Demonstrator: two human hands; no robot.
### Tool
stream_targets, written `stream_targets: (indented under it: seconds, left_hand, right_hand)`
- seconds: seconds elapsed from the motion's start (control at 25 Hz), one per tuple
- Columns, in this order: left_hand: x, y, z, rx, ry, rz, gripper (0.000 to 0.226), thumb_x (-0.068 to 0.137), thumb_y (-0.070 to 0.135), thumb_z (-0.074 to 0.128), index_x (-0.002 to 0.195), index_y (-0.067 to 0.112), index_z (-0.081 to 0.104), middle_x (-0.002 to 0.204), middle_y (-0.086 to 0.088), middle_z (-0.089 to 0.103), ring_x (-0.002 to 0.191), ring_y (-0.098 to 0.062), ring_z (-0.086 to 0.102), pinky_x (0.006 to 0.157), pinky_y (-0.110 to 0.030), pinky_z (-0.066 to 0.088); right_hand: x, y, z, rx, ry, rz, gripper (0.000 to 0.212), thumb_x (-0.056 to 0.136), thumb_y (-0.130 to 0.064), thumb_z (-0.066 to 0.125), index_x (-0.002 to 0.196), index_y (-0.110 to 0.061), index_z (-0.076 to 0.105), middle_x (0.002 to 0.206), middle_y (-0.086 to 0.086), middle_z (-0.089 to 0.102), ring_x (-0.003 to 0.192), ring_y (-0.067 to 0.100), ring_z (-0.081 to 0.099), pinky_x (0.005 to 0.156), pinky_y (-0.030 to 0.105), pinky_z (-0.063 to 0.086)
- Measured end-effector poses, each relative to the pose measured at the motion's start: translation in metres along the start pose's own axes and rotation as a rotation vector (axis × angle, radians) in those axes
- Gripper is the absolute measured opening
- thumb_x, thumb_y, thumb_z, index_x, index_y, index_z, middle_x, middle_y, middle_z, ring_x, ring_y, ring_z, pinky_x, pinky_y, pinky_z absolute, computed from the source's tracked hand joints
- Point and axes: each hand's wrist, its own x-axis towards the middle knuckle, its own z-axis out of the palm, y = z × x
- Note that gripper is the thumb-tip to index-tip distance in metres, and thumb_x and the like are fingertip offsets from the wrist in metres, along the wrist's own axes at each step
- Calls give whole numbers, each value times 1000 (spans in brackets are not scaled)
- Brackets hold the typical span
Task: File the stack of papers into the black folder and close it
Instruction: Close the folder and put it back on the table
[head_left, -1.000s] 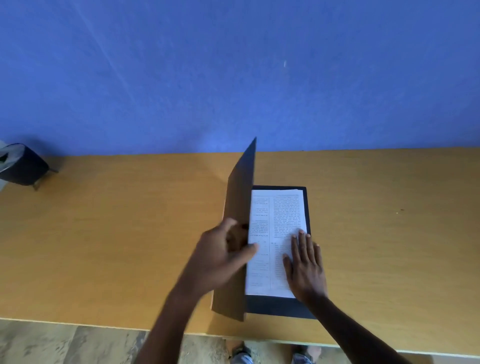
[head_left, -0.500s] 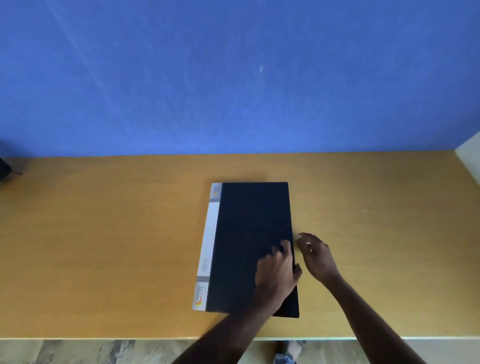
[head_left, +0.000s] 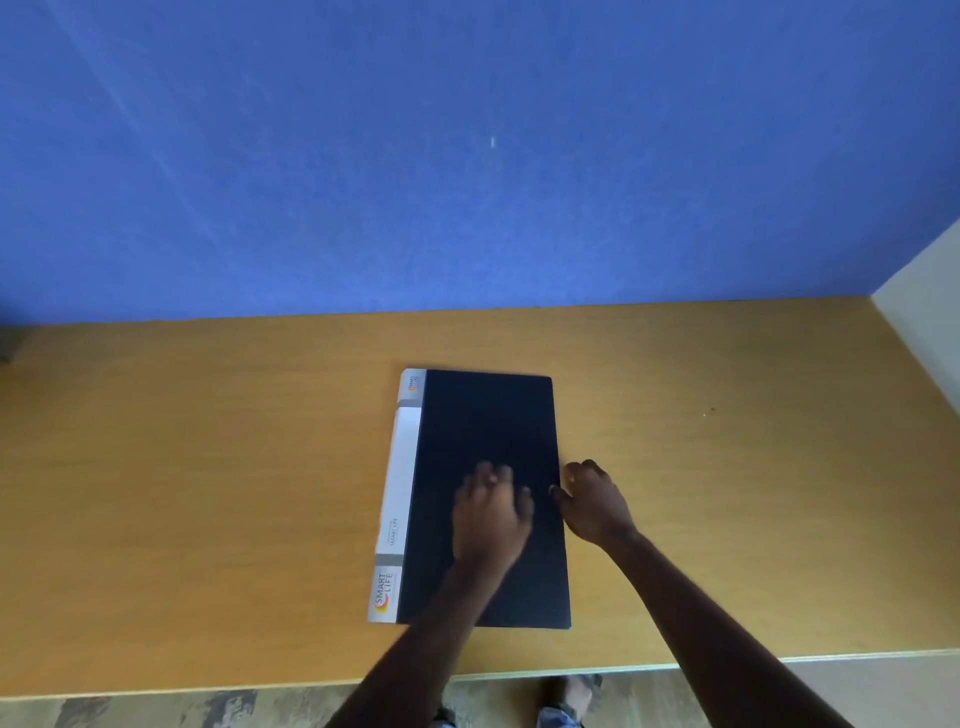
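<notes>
Both hands are now working on a folder that is shut, where a second ago the cover was standing upright with the printed papers showing underneath. The black folder (head_left: 488, 467) is lying flat on the desk (head_left: 208, 493), near the front edge, its white spine strip on the left and its dark cover facing up. No paper is showing past any edge, so the stack is presumably sitting inside, though that cannot be seen directly.

The left hand (head_left: 491, 517) is resting palm down on the cover, fingers spread and holding nothing; it is blurred, so it is likely sliding or pressing across the surface. It has moved slightly further onto the cover than half a second ago. The right hand (head_left: 595, 506) is sitting just beside the folder's right edge, fingers loosely curled and gripping nothing, its thumb tip touching or nearly touching that edge; I cannot tell which.

Judging by this, the filing and the closing are both essentially done. What is remaining is probably only a flattening press and a squaring of the open edge before the hands come away.
</notes>
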Motion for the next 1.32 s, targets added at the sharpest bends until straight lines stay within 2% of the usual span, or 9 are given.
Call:
stream_targets:
  seconds: [0.08, 0.2, 0.28, 0.44, 0.72, 0.92, 1.08, 1.2, 1.32]
  left_hand:
    - [11, -39, -23, 74, 143, -192, 35, 90, 28, 62, 115, 3, 64, 114, -19, 64, 104, -35, 61, 85, -44, 49]
    - [21, -90, -45, 72, -12, -544, 55, 94, 42, 59, 130, 1, 51, 130, -23, 54, 121, -42, 51, 97, -49, 42]
    - [27, -108, -47, -69, -102, -635, 62, 96, 49, 55, 133, 1, 46, 135, -22, 51, 126, -42, 48, 100, -50, 41]
    - [38, -120, -40, -341, -80, -702, 62, 95, 51, 56, 132, 2, 49, 132, -18, 59, 121, -40, 56, 100, -47, 47]
    - [38, -131, -34, -708, 6, -641, 40, 89, 43, 72, 90, 5, 63, 83, -2, 65, 75, -20, 59, 56, -25, 41]
    - [26, -123, -34, -946, 41, -559, 28, 93, 29, 72, 101, 4, 63, 92, -5, 70, 78, -19, 64, 57, -16, 48]
    - [22, -125, -40, -1066, 42, -543, 28, 93, 31, 72, 109, 10, 63, 110, -6, 72, 99, -26, 68, 77, -30, 54]
    - [22, -125, -51, -1169, 62, -528, 16, 94, 29, 70, 104, 17, 65, 111, -4, 71, 106, -28, 66, 80, -33, 52]
    - [22, -122, -59, -1230, 78, -531, 8, 96, 27, 67, 100, 21, 66, 115, -7, 70, 110, -32, 64, 85, -40, 53]
  right_hand:
    - [-2, -4, 4, -3, 6, 6, 35, 101, -30, 57, 124, -3, 60, 125, 14, 60, 110, 33, 63, 89, 39, 54]
    - [-4, -10, 10, -18, 8, 33, 38, 100, -30, 60, 125, -1, 59, 126, 15, 58, 113, 35, 61, 92, 43, 56]
    - [-5, -15, 14, -25, 11, 55, 39, 99, -29, 63, 125, 0, 58, 128, 17, 56, 116, 36, 59, 93, 44, 55]
    - [-7, -20, 22, -39, 40, 73, 41, 97, -25, 67, 127, 2, 57, 130, 20, 52, 119, 38, 57, 95, 44, 54]
    - [-4, -19, 22, 4, 54, 110, 41, 94, -22, 71, 125, 2, 59, 127, 21, 53, 115, 39, 59, 96, 44, 52]
    - [3, -10, 16, 109, 89, 126, 37, 92, -24, 73, 111, 6, 63, 116, 22, 59, 104, 39, 60, 82, 36, 49]
    - [7, -3, 8, 437, 214, 171, 32, 95, -24, 70, 107, 6, 68, 103, 21, 70, 103, 38, 64, 79, 35, 50]
    - [6, -2, -3, 899, -1, 264, 29, 101, -22, 63, 106, 5, 71, 110, 21, 73, 100, 31, 68, 82, 38, 51]
    - [-1, -6, -8, 1041, -136, 239, 28, 103, -18, 59, 107, 9, 69, 107, 18, 71, 96, 30, 66, 81, 42, 51]
